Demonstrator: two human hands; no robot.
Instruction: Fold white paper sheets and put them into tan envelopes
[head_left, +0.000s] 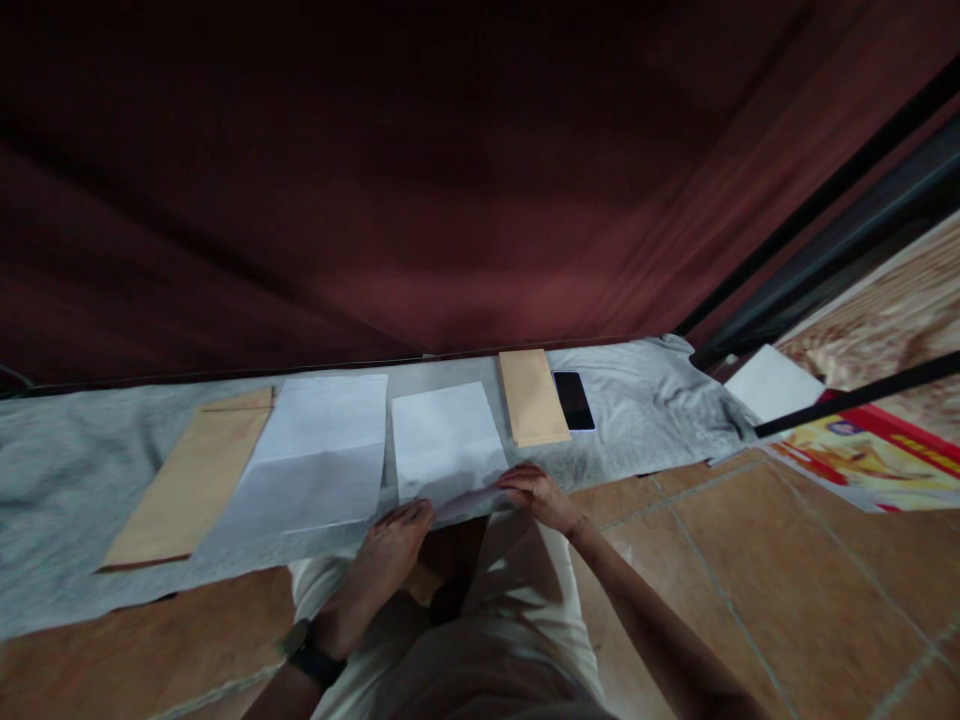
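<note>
In front of me a white sheet of paper [446,435] lies on a grey cloth. My left hand [397,535] has its fingers curled over the sheet's near left corner. At the near right corner, my right hand [536,492] grips the paper with fingers closed. Between the hands the near edge looks slightly lifted or folded; shadow makes this hard to tell. Left of it lies a larger white sheet [322,450] with a crease across it, partly over a long brown envelope [191,480]. A smaller brown envelope [534,395] lies to the right.
A phone [574,400] lies beside the smaller envelope on the grey cloth [645,410]. Dark red fabric [480,230] rises behind the narrow surface. At right are black bars [862,395], a white card [772,383] and a colourful printed package [877,450] above the tiled floor [750,560].
</note>
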